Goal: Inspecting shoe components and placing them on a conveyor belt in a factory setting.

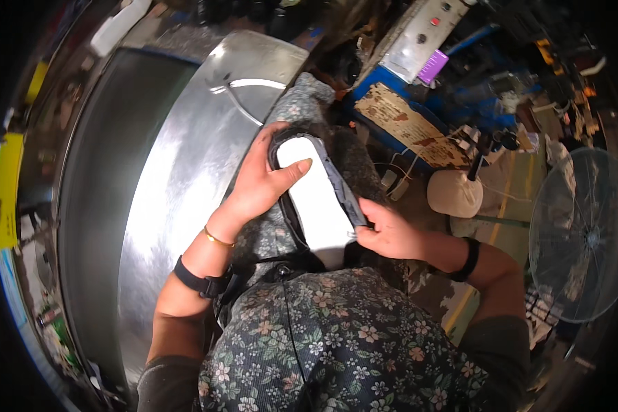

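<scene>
Over my lap lies a dark shoe upper wrapped round a long white sole-shaped piece, white face up, its rounded end pointing away from me. My left hand is closed round the far left side, thumb pressed on the white face and fingers behind the dark edge. At the lower right edge, my right hand pinches the dark material. Its fingertips are partly hidden and slightly blurred. The near end of the piece meets my floral apron.
A shiny curved metal sheet stands close on my left, beside a dark belt-like surface. Right of me are a cream-coloured container, a large round wire fan guard and a blue machine frame with a worn panel.
</scene>
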Demonstrator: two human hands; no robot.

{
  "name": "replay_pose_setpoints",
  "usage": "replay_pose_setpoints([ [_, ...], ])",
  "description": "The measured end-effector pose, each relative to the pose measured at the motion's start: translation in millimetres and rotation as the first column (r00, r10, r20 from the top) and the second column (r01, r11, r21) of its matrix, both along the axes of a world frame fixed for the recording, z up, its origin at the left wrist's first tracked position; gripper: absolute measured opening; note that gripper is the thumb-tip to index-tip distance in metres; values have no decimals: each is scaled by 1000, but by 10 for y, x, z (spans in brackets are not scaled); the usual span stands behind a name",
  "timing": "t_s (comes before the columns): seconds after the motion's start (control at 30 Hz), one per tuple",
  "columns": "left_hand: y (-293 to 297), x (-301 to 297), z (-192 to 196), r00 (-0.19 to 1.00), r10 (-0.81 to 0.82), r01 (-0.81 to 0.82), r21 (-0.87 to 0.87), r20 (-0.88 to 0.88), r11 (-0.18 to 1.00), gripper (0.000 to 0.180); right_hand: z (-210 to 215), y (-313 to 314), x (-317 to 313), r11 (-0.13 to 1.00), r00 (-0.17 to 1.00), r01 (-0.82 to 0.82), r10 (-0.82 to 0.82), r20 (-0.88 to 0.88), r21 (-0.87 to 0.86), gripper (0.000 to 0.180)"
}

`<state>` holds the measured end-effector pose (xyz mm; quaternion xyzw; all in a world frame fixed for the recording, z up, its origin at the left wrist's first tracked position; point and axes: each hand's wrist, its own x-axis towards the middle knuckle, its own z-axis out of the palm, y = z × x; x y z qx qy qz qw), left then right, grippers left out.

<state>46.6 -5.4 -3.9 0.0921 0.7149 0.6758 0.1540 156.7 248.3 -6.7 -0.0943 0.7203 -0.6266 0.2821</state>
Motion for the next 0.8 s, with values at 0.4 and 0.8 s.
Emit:
replay_pose_setpoints([
  [0.4,-78,-64,-7,987,60,-84,167,147,982,60,-335,-632,-633,925,901,378,-375,218,31,54],
  [0.8,250,-303,-130,995,81,-87,-113,-55,990,58,-152,-651,-798,398,518,618,442,-732,678,40],
])
